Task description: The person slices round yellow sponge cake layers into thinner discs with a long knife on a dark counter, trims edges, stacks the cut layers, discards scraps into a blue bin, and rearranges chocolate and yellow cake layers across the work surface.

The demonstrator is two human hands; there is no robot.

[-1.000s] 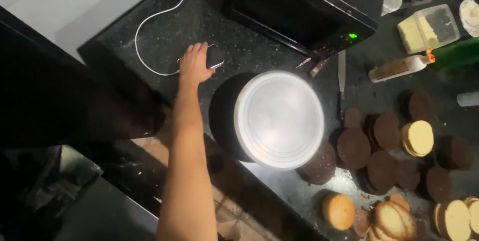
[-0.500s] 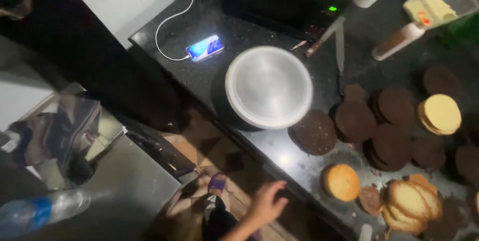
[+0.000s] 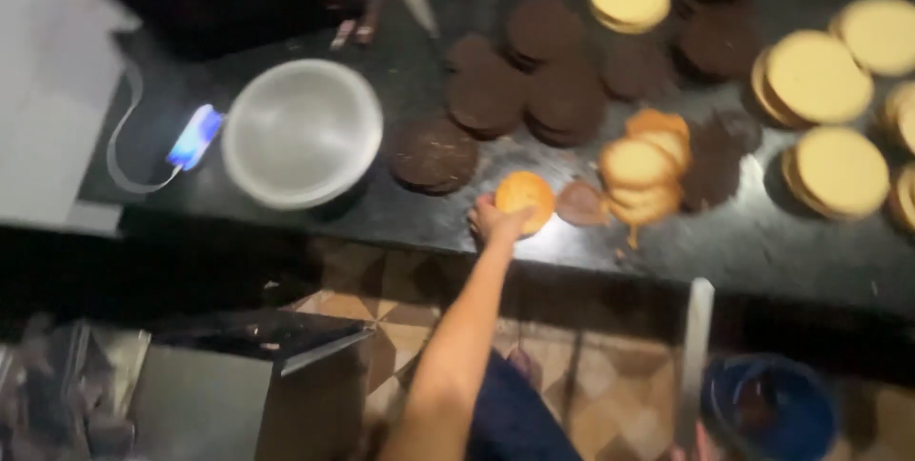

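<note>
1. A bare hand (image 3: pixel 494 221) reaches up from the lower frame to a small round golden-brown cake layer (image 3: pixel 525 200) lying flat near the front edge of the black stone countertop (image 3: pixel 400 218). Which of the person's two hands this is cannot be told; no other hand is in view.
2. The fingers rest on the layer's near-left rim. Whether they are closed around it or only touching is hidden by motion blur.
3. Just right of the layer lies a small dark brown round cake piece (image 3: pixel 581 202); beyond that, a leaning stack of golden-brown round cake layers (image 3: pixel 640 167).
4. To the left lie a flat dark chocolate round cake layer (image 3: pixel 432 151) and a round shallow silver metal pan (image 3: pixel 301 131), well apart from the hand.
5. Judgement: a soft layer is best lifted with fingers spread under the rim, kept level to avoid cracking.
6. Judgement: the layer sits close to the counter's edge, so it should be raised rather than dragged forward, and kept clear of the neighbouring dark piece.
</note>
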